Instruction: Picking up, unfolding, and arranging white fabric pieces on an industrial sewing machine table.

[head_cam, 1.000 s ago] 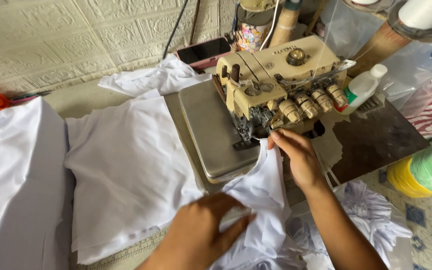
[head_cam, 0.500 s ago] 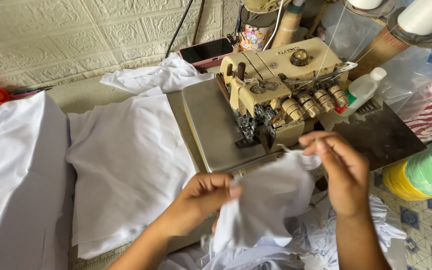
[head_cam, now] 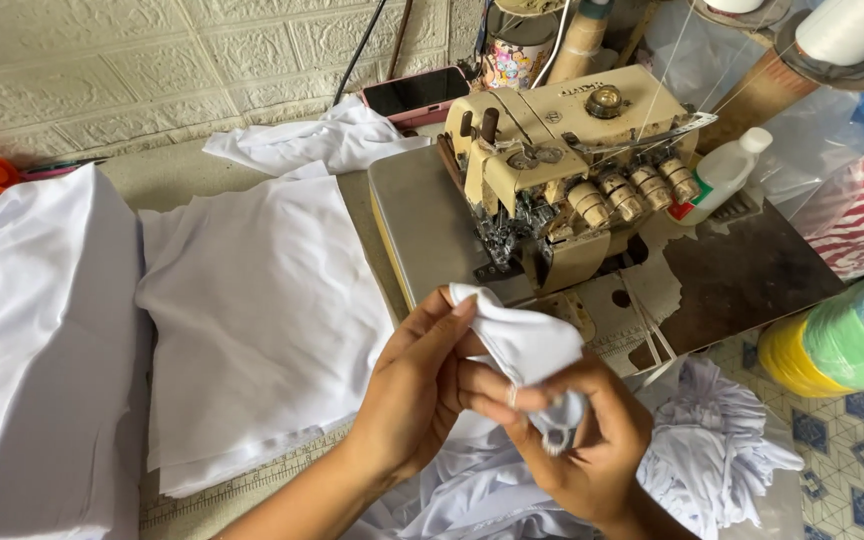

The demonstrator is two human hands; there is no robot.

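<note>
White cloth piece (head_cam: 522,340): a small bunched scrap of white fabric, held up between both hands in front of the sewing machine, clear of the table.
Left hand (head_cam: 417,390): fingers closed on the cloth's upper left edge — thumb and forefinger pinch the top corner.
Right hand (head_cam: 577,440): fingers curled around the cloth's lower end, gripping it tightly; the two hands touch each other.
Beyond the hands: a beige overlock sewing machine (head_cam: 562,170) on its grey metal plate, threads running up from it.
Right of the machine: a small white plastic bottle (head_cam: 722,175), standing tilted, and thread cones (head_cam: 802,60) behind it.
Left of the left hand: a stack of folded white fabric (head_cam: 252,310) lying flat on the table (head_cam: 152,175); further left, a second white pile (head_cam: 32,340).
Below the hands: loose white cloth (head_cam: 722,440) heaped just under the wrists.
Far side: a phone (head_cam: 417,92) lying against the wall — dark screen up.
</note>
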